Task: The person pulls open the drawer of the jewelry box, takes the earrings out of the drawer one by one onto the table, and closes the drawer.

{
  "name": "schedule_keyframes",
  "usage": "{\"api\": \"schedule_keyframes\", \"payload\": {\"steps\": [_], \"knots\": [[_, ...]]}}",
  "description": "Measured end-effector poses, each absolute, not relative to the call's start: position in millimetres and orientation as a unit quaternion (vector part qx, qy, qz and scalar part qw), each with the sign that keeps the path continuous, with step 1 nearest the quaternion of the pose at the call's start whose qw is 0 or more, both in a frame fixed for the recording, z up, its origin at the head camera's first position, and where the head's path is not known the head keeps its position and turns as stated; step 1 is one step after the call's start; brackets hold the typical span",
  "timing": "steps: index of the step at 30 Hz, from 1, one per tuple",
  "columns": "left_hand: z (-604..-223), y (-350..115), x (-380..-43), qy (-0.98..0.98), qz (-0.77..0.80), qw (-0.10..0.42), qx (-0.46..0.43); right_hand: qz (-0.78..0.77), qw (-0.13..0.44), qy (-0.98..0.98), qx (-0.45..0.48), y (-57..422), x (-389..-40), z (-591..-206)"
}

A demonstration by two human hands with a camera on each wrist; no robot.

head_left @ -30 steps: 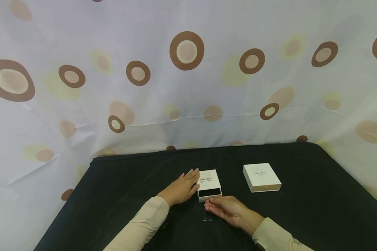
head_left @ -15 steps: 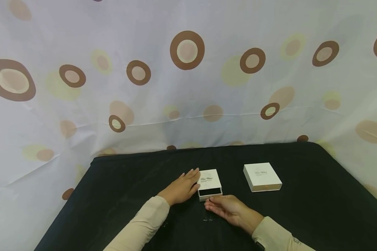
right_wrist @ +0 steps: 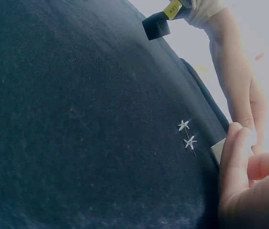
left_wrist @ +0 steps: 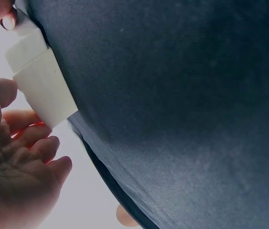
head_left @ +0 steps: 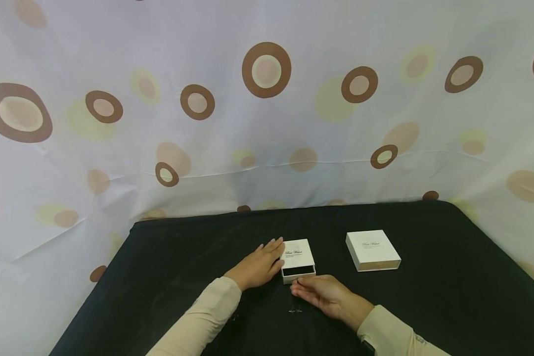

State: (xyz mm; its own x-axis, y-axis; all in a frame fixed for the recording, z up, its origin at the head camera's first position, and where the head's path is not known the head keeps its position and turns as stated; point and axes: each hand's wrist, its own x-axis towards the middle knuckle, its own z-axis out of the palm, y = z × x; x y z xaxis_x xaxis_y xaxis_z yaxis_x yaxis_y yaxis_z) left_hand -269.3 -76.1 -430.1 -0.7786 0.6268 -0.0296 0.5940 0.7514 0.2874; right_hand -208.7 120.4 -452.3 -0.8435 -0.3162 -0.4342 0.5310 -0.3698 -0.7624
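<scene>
Two star-topped pins [right_wrist: 190, 142] lie on the black-covered table [head_left: 431, 291]. Right hand [head_left: 325, 297]: thumb and fingertips pinch the front of the partly extended drawer [head_left: 299, 278]. Left hand [head_left: 255, 267]: fingers extended, touching the left side of the white box [head_left: 299, 250]. Second box [head_left: 374, 248] well apart, to the right.

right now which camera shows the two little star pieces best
The right wrist view: the star pieces lie unobstructed on the dark cloth, their points and thin stems distinct. The head view shows them only as tiny glints near the right hand. The left wrist view doesn't show them.
</scene>
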Motion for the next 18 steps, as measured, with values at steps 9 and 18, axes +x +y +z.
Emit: {"api": "schedule_keyframes", "payload": {"steps": [9, 18], "knots": [[-431.9, -75.9, -270.8, 0.934, 0.13, 0.06, 0.327, -0.823, 0.258, 0.495, 0.108, 120.1, -209.7, -451.3], [-430.0, -75.8, -269.3, 0.934, 0.133, 0.063, 0.324, -0.823, 0.254, 0.497, 0.105, 119.7, -211.1, -453.2]]}}
